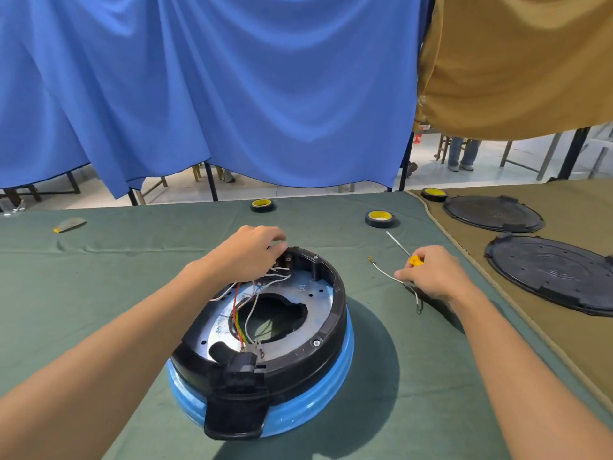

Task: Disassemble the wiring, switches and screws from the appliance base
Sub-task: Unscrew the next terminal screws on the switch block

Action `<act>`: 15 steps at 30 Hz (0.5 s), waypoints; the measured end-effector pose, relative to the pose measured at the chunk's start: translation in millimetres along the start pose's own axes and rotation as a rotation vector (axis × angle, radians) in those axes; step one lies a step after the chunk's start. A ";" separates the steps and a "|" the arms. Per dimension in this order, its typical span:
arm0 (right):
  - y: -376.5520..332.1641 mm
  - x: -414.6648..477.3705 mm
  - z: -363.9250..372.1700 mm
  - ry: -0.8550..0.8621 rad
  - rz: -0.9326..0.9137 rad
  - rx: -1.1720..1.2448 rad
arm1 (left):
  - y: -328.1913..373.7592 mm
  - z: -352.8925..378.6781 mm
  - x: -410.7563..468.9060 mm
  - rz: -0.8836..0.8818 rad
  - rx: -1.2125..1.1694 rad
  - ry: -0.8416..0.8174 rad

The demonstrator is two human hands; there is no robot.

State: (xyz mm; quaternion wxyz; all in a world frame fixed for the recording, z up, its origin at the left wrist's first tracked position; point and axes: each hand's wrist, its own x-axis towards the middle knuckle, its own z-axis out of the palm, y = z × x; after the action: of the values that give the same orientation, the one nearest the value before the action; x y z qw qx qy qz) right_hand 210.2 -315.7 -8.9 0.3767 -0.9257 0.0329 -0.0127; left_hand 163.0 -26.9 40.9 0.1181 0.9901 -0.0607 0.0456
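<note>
Upturned mid-table point(132, 260) to expose its underside, the appliance base point(318, 303) has its wiring point(252, 293) pinched at the far rim by the left hand point(247, 254), apparently freeing a connector, while the right hand point(431, 273) grips a screwdriver point(414, 260) beside a detached wire point(384, 275).

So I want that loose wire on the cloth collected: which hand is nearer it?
Right. The right hand touches the loose wire; the left hand is at the appliance base.
</note>
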 end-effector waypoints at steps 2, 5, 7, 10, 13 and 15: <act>-3.8 -1.4 0.0 0.013 -0.020 -0.001 | -8.1 -3.9 -0.4 -0.008 0.005 0.006; -11.4 -5.5 0.1 0.013 -0.066 0.021 | -16.7 -3.3 -3.9 0.002 -0.030 0.023; -18.3 -9.6 1.1 -0.011 -0.105 0.045 | -21.1 -0.3 -7.2 0.013 -0.060 0.046; -29.4 -15.3 2.4 -0.049 -0.160 0.117 | -25.9 0.3 -8.8 0.018 -0.124 0.064; -44.5 -22.5 4.2 -0.103 -0.234 0.167 | -30.6 -2.2 -9.3 0.011 -0.181 0.051; -55.7 -29.4 7.2 -0.136 -0.295 0.210 | -33.1 -3.3 -10.6 0.002 -0.209 0.047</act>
State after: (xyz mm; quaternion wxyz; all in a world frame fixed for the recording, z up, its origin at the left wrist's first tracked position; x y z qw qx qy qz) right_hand 184.1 -268.8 24.8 0.4664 -0.8749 -0.1303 -0.0085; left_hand 156.6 7.0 35.5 0.2218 0.9710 -0.0631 0.0626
